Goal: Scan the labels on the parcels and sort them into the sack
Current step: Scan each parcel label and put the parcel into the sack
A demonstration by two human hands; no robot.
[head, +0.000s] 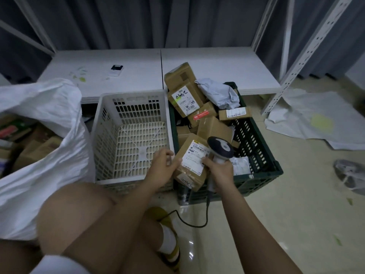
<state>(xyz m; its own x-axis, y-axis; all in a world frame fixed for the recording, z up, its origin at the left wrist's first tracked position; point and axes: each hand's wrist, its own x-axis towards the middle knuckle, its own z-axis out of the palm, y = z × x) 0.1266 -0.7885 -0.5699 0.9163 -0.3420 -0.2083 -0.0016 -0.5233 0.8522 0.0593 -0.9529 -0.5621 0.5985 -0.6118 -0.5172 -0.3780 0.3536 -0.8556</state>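
- Right hand (219, 171) wrapped round the grip of a handheld scanner (220, 148); scanner head tilted over the label (194, 156) of a cardboard parcel (190, 165).
- Left hand (164, 167) holds that parcel by its left edge, thumb on the top face, fingers curled under.
- Held parcel sits over the near-left corner of the green crate (256, 175), label side up, lower end overhanging the crate rim.
- Scanner cable (189, 220) runs down from the handle and loops on the floor in front of the green crate.
- Inside the green crate: more brown boxes, one tall box (183, 89) with handwritten digits on its label propped against the far-left corner, grey poly mailer (219, 91) at the far side.
- White crate (130, 135) touches the green crate's left side; no parcels seen in it.
- White sack (45, 147) left of the white crate, mouth open, cardboard boxes visible inside.
- Low white shelf board (138, 70) behind both crates, small dark-and-white device (116, 70) on it.
- Person's bare knee (79, 218) in front of the white crate.
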